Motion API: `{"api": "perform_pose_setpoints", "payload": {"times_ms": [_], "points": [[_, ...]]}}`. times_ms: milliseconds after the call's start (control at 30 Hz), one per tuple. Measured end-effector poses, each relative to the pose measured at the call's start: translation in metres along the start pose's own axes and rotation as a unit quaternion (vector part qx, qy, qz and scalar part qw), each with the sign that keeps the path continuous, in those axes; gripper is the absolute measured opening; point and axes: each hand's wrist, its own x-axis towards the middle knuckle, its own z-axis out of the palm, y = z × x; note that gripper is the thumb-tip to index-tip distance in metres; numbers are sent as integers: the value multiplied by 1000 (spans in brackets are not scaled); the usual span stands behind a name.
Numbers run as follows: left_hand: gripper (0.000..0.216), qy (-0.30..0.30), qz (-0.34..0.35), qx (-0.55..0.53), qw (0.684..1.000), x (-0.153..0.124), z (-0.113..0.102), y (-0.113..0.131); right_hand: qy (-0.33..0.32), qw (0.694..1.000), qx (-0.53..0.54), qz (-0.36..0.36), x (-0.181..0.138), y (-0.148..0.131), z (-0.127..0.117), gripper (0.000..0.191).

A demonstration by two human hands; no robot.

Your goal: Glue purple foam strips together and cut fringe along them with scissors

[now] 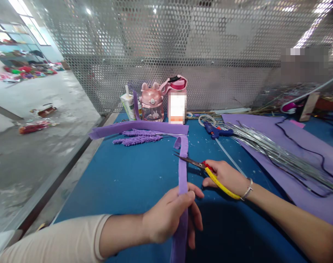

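Observation:
Between its thumb and fingers my left hand (173, 212) pinches a long purple strip (183, 170), which runs away from me and curls over at its far end. My right hand (223, 177) is closed around the red and yellow handles of a pair of scissors (195, 162). The scissor blades are slightly apart and lie across the strip, beyond my left hand. Further back, purple flower sprigs (140, 137) rest on the blue table (122, 182), beside a wider purple strip (144, 128).
A pink bottle (152, 104), a taller pink-lidded bottle (177, 86) and a drink carton (128, 106) stand at the back before a perforated metal panel (210, 40). Rightward are a blue glue gun (217, 130), silvery wires (273, 149), a black cord and purple sheets (314, 146).

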Motion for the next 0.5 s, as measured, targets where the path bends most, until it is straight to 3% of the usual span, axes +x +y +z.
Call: {"api": "perform_pose_setpoints", "payload": {"times_ms": [100,133,500], "points": [[27,165,100,70,979,10,-5,4,8,999,-34,11,1,-2,0,44],[25,190,123,84,970,14,-8,6,9,999,-45,11,1,-3,0,44],[29,177,156,182,955,25,-29,3,-7,999,-39,8,-4,-13,0,44]]}}
